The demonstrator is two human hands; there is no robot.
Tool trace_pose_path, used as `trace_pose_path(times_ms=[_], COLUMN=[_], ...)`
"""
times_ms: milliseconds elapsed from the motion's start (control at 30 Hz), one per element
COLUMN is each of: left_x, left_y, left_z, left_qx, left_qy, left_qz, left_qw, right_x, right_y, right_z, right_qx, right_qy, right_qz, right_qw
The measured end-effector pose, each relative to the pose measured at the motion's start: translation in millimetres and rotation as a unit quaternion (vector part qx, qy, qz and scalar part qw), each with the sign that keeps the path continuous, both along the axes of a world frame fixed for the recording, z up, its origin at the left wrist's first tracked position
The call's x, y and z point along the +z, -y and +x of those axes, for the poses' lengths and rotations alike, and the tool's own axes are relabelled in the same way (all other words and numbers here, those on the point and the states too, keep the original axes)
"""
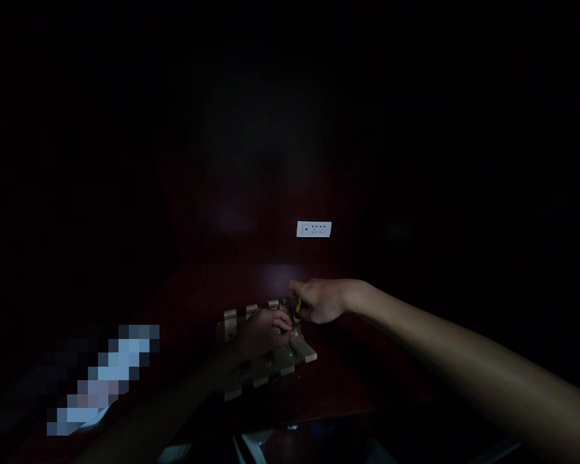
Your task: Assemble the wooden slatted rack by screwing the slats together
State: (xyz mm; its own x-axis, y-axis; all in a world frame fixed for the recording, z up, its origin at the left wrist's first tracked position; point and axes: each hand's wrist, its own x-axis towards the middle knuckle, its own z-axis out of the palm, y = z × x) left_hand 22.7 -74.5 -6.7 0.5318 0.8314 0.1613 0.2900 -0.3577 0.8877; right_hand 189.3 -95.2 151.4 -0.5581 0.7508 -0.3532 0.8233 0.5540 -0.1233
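A wooden slatted piece, made of several pale slats side by side, lies on the dark red table. My left hand rests across its middle. The fingers are curled, with their tips pressed together by the rightmost slat; what they pinch is too small and dark to make out. Just above them, my right hand is closed around a yellow-and-black-handled tool. The tool points down toward my left fingertips, and its working end is hard to see.
On the dark red back panel sits a white power socket. A blurred-out bright object lies at the left. Pale items show below the front edge of the tabletop. Most of the surroundings are too dark to make out.
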Motion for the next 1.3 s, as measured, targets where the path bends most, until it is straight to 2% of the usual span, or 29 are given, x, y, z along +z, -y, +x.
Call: trace_pose_path(times_ms=[233, 333, 500, 733, 833, 1000, 1133, 1300], left_x=[5.0, 6.1, 5.5, -1.4, -2.1, 2.5, 3.0, 5.3], left_y=[2.9, 3.0, 3.4, -0.3, -0.1, 3.6, 3.5, 4.3], left_z=[0.3, 0.8, 2.0, -0.1, -0.7, -0.3, -1.0, 0.5], left_qx=[0.014, 0.024, 0.026, 0.004, 0.007, 0.019, 0.012, 0.028], left_qy=[-0.011, -0.015, -0.009, -0.002, -0.008, -0.021, -0.019, -0.028], left_qz=[0.001, 0.018, 0.015, 0.013, 0.01, 0.008, 0.044, 0.04], left_qw=[1.0, 0.999, 1.0, 1.0, 1.0, 1.0, 0.999, 0.998], right_x=[-5.3, -6.8, -9.7, -5.9, -6.3, -7.6, -6.3, -8.3], right_y=[-3.5, -4.8, -6.9, -2.4, -2.0, -5.3, -5.8, -5.4], right_z=[5.9, 4.8, 6.1, 5.9, 5.1, 5.6, 5.8, 4.7], right_qx=[0.046, 0.041, 0.014, 0.003, 0.018, 0.057, 0.052, 0.044], right_qy=[-0.021, -0.002, 0.023, -0.025, -0.05, -0.052, -0.048, -0.038], right_qz=[0.034, 0.044, 0.005, 0.001, -0.013, 0.001, 0.009, 0.041], right_qw=[0.998, 0.998, 1.0, 1.0, 0.999, 0.997, 0.997, 0.997])
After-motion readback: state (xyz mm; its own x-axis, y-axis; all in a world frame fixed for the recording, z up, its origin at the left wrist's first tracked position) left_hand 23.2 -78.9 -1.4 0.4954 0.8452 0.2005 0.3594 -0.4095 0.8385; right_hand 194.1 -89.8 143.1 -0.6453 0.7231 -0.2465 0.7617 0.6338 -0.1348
